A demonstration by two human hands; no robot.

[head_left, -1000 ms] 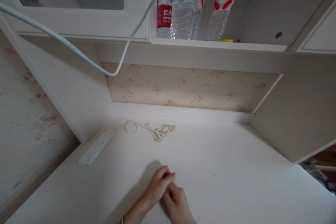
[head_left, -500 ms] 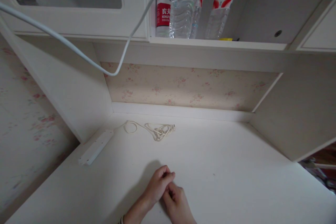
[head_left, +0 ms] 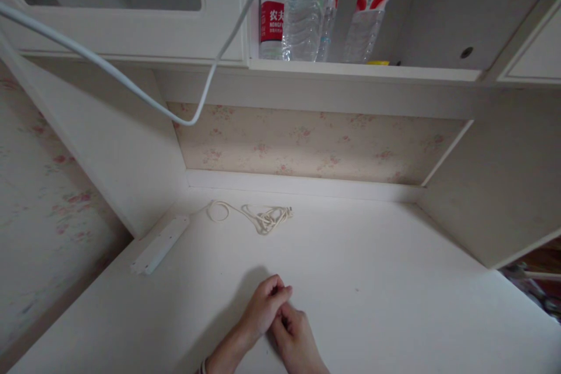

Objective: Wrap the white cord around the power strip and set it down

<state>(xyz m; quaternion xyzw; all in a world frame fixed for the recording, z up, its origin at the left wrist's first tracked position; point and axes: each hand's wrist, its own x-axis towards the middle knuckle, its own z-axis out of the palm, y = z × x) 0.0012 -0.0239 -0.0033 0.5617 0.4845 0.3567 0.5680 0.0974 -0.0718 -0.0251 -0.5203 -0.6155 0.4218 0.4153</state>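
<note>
My left hand (head_left: 265, 305) rests low in the middle of the view above the white desk top (head_left: 372, 257). Its fingers are curled in, with the thumb laid across them, and no object shows in it. Touching it from the lower right is my right hand (head_left: 298, 339), also closed, its thumb side up against the left hand. Nothing shows in that one either. Farther back on the desk lies a tangled white power cord (head_left: 272, 220), apart from both hands. It leads left to a white power strip (head_left: 161, 244).
Above the desk, an open shelf (head_left: 368, 70) holds several plastic bottles (head_left: 307, 14). A white cable (head_left: 193, 120) hangs close to the camera across the upper left. Side panels (head_left: 486, 181) bound the desk, and floral wallpaper (head_left: 302, 143) covers the back.
</note>
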